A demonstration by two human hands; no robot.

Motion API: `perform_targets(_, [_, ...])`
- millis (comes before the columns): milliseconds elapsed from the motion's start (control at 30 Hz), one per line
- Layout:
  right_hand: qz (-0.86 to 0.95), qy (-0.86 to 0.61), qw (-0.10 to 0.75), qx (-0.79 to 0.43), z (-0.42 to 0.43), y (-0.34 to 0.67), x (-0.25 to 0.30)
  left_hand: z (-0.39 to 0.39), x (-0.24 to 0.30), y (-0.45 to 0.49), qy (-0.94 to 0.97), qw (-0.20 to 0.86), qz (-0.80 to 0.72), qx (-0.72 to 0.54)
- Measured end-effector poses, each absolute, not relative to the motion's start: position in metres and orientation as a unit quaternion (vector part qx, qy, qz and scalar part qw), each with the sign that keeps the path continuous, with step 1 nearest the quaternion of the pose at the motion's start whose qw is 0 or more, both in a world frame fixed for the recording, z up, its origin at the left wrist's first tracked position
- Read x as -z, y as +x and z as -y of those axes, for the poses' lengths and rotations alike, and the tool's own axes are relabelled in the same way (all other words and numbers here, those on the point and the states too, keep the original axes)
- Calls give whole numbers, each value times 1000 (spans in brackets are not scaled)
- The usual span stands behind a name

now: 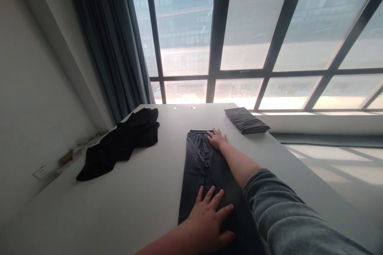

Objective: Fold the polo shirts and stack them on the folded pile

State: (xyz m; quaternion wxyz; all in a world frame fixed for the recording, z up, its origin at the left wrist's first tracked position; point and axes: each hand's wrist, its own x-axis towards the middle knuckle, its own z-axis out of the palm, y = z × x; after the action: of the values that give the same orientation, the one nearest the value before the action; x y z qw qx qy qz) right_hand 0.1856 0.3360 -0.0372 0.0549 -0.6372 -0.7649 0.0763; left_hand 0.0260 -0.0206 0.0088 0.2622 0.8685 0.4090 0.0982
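Note:
A pair of dark blue-grey trousers [196, 171] lies lengthwise on the white table [143, 207], its waistband at the far end and a short row of buttons below it. My left hand [209, 219] rests flat on the legs with fingers spread. Farther up, my right hand [217, 139] lies on the upper right corner by the waistband, fingers stretched out. Neither hand grips the cloth. The near end of the trousers runs out of view at the bottom, partly under my left hand and right forearm.
A crumpled black garment [125, 139] lies along the table's left side. At the far right edge sits a folded black-and-white striped cloth [247, 120]. Behind the table are large windows [182, 28] and a dark curtain [104, 36]; a wall socket [40, 172] is at left.

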Motion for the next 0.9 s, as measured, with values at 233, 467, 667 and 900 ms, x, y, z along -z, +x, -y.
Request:
perform_targets(233, [806,-568,147,-73,-260,222,45,22,-7,26,866,253,-419,-102])
perform_targets(467, [867,-452,155,-140,-120,282,51,17,-5,27,824,196,-523,-88])
perform_targets(667, [876,-440,90,-174,-33,291,31,22,0,-8,772,150,-618,-20])
perform_targets(900, [883,-417,63,-208,26,296,19,79,23,-66,850,156,-501,-36])
